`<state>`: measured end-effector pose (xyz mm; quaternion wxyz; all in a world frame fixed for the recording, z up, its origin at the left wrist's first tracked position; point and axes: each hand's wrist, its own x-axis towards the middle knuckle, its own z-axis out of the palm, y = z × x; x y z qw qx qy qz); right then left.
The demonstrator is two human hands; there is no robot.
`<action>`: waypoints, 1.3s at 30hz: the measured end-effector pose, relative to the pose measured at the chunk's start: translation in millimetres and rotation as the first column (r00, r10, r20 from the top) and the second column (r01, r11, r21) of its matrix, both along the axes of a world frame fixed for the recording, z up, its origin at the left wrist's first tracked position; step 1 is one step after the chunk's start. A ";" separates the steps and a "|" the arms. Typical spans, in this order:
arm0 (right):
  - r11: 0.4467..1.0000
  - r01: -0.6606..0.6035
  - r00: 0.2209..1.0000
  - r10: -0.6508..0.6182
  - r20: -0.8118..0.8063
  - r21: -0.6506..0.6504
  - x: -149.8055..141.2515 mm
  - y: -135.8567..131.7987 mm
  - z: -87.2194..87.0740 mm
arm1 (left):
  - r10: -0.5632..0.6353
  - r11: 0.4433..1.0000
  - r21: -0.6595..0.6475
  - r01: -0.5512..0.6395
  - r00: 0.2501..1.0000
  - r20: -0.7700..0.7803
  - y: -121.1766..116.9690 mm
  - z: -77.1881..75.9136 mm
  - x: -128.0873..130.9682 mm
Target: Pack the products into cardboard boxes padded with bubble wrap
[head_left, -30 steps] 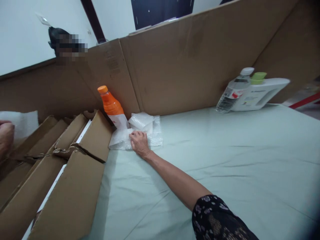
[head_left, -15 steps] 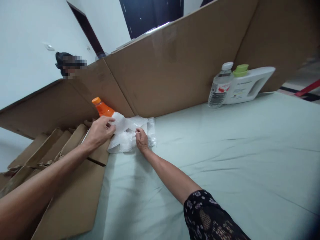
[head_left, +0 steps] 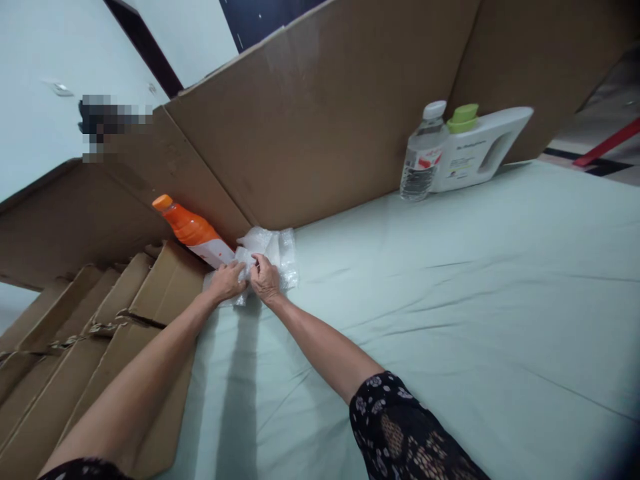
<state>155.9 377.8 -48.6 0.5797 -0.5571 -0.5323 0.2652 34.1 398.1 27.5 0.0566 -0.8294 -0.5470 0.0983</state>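
Note:
A crumpled sheet of clear bubble wrap lies on the pale green cloth at the foot of the cardboard wall. My left hand grips its near left part, fingers closed on the plastic. Close beside it, my right hand has the wrap pinched between thumb and fingers. Just behind my left hand, an orange bottle with an orange cap and a white lower label leans to the left. Its base is hidden behind the wrap and my fingers.
Folded cardboard pieces stand along the left side. A tall cardboard wall runs across the back. At its right part stand a clear water bottle and a white jug with a green cap. Beyond the wall, a person is partly visible.
My left hand has moved down and right, close to my right hand. The wrap flap it held over the bottle has come down, so more of the bottle and its white label shows.

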 end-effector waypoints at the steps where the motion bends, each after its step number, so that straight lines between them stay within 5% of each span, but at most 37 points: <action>1: 1.000 -0.002 1.000 0.002 0.012 -0.018 0.6 -0.5 0.9 | 0.001 1.000 -0.008 -0.001 1.000 -0.011 0.3 -0.1 2.2; 7: 0.992 -0.033 0.996 0.042 0.074 -0.125 4.6 -3.5 8.3 | 0.111 0.994 0.024 -0.110 0.993 -0.035 -18.5 24.9 8.9; 13: 0.980 -0.053 0.982 0.086 0.168 -0.190 6.5 -11.6 18.1 | 0.191 0.970 0.132 -0.203 0.977 0.098 -96.9 39.8 20.0; 17: 0.973 -0.085 0.960 0.138 0.245 -0.216 8.3 -20.4 30.0 | 0.171 0.978 0.084 -0.191 0.964 0.203 -182.8 21.7 21.9; 21: 0.960 -0.119 0.932 0.195 0.304 -0.252 20.7 -26.2 48.8 | 0.203 0.976 0.005 -0.216 0.927 0.316 -259.8 -12.7 7.7; 26: 0.950 -0.194 0.877 0.279 0.391 -0.244 54.4 -40.7 67.9 | 0.214 0.943 0.057 -0.329 0.728 0.651 -319.6 -42.3 -26.6; 28: 0.938 -0.250 0.845 0.332 0.419 -0.240 67.8 -55.2 68.5 | 0.142 0.869 0.231 -0.437 0.669 0.729 -335.0 -34.4 -40.8; 31: 0.907 -0.334 0.795 0.418 0.440 -0.258 78.7 -84.1 59.5 | 0.052 0.634 0.525 -0.567 0.709 0.704 -346.1 1.6 -67.2; 34: 0.856 -0.422 0.746 0.515 0.423 -0.299 76.0 -114.5 46.1 | 0.151 0.427 0.610 -0.668 0.718 0.680 -338.4 42.4 -102.0; 36: 0.815 -0.483 0.716 0.578 0.392 -0.320 69.5 -132.5 39.7 | 0.217 0.410 0.590 -0.695 0.703 0.677 -326.0 57.4 -123.4; 39: 0.767 -0.555 0.687 0.641 0.342 -0.321 60.5 -152.9 37.3 | 0.169 0.497 0.550 -0.672 0.696 0.698 -312.1 59.8 -139.0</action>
